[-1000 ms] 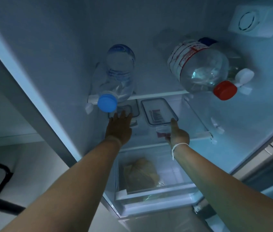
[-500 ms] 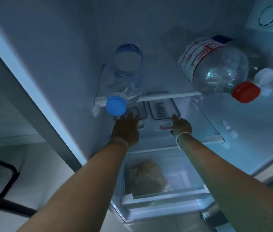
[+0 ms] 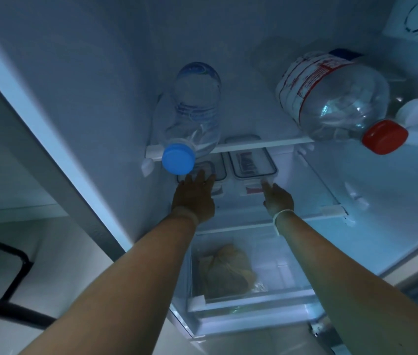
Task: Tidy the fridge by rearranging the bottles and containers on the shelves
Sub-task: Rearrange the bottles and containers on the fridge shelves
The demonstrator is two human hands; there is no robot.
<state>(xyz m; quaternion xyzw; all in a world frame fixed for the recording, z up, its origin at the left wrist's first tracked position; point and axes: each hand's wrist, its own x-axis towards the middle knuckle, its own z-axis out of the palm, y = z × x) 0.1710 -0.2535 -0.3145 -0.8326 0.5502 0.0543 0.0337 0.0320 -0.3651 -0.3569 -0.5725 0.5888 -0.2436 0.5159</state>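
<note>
Both hands are reaching into the fridge at the level of the middle shelf. On the left, the left hand is lying with fingers straight and together, its fingertips resting on the near end of the left container, which is sitting on that shelf partly hidden behind a blue cap. On the right, the right hand is extending a straight finger to the front clip of the right container, whose dark-rimmed lid is showing a red label; whether its other fingers are curling underneath cannot be told. The two containers are standing just beside each other. Above them, on the upper shelf, the blue-capped bottle is standing at the left and the larger red-capped bottle at the right, well apart. Below, a brown bag is lying in the clear drawer.
</note>
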